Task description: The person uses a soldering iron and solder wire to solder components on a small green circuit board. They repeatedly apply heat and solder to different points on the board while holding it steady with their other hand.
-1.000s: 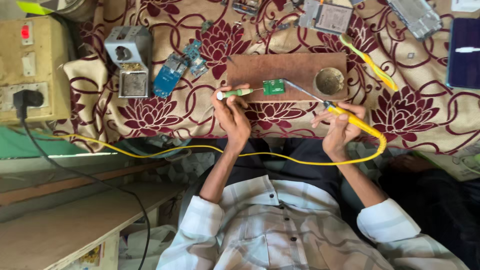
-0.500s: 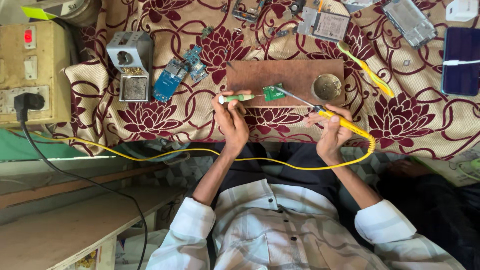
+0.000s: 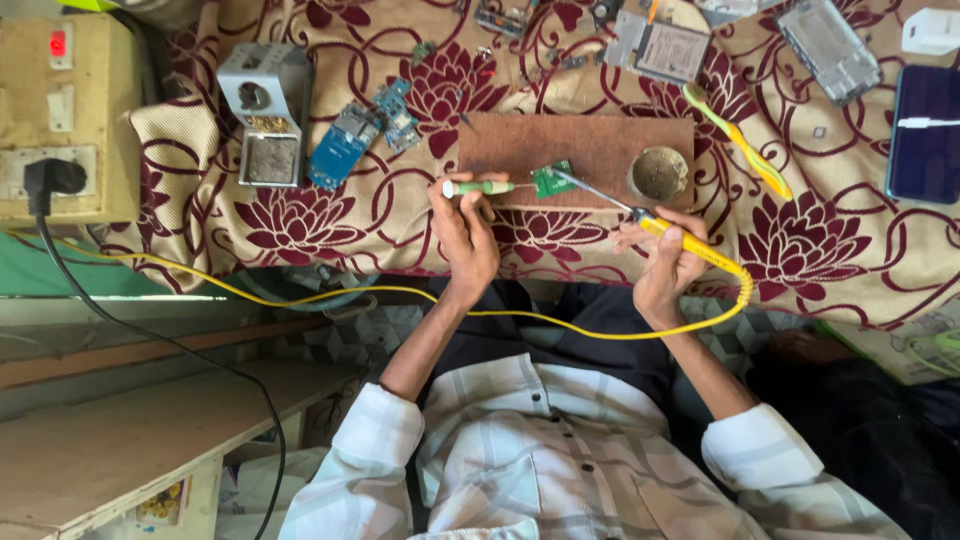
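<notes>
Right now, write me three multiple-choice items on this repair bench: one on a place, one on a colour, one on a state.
1. Where does the small green circuit board lie?
A. on the brown wooden board
B. in the round tin
C. on the grey metal stand

2. What colour is the handle of the soldering iron in the right hand?
A. black
B. yellow
C. red

3. What is the state of the black plug at the switch box?
A. lying loose on the cloth
B. held in the left hand
C. pushed into the socket

Answers:
1 A: the green board rests on the wooden slab, left of the tin.
2 B: handle and cord are both yellow.
3 C: the plug sits in the socket, and a red lamp glows above it; the left hand grips a green-handled tool.
</notes>
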